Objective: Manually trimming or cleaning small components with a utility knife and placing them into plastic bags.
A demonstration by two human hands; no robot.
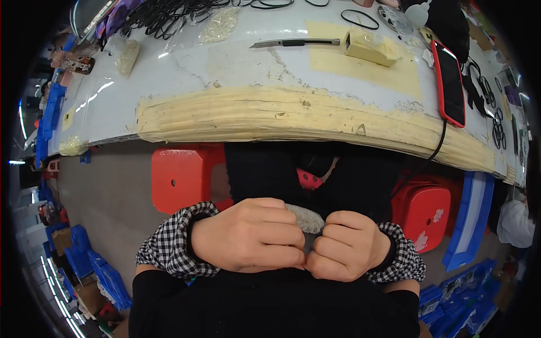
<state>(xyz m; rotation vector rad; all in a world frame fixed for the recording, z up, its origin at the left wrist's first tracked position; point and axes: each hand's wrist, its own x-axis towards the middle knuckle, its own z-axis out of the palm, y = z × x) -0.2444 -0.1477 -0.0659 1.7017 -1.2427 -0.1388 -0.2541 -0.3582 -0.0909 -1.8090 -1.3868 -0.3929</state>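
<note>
Close to my body, my left hand (253, 235) and my right hand (350, 246) meet over my lap. Both have their fingers curled in, with the knuckles up and the thumb sides nearly touching. Whatever they pinch, if anything, is hidden behind the fingers. Between the two hands a pale grey, fuzzy rounded thing (306, 218) shows. I cannot tell whether it is held or lies lower down behind them. Black-and-white checked sleeve covers (179, 239) ring both forearms.
Ahead stands a white table (236, 67) with a taped yellow edge. On it lie a utility knife (296, 43), a yellow block (369, 48), a phone in a red case (449, 84) with a cable, and black loops (169, 17). Red stools (180, 179) stand below.
</note>
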